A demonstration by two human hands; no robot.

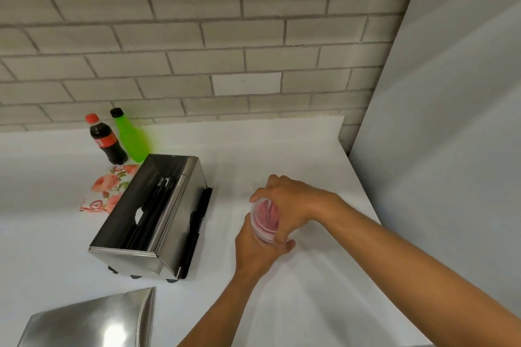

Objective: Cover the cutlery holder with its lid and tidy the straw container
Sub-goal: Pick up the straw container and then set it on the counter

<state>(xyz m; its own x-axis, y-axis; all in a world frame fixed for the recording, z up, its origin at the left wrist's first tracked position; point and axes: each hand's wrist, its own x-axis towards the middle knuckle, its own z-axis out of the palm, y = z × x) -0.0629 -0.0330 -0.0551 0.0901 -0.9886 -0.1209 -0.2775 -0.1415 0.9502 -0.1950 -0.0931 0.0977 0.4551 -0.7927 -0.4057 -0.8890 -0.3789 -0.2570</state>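
1. Far left, back by the wall: cola bottle [105, 139] & green bottle [130, 138] standing upright, touching; floral napkin [108, 189] lying flat in front, partly under the holder; all sitting out of the way.
2. Near left corner: steel lid [95, 318] lying loose on the counter [310, 149], well apart from the cutlery holder [152, 217]; holder sitting open, dark cutlery showing inside; not yet covered.
3. Right of holder: straw container [265, 222], clear w/ pink straws, being steadied from below by left hand [255, 248], wrapped round its side; right hand [287, 200] curling over the top, prob. pressing straws level.
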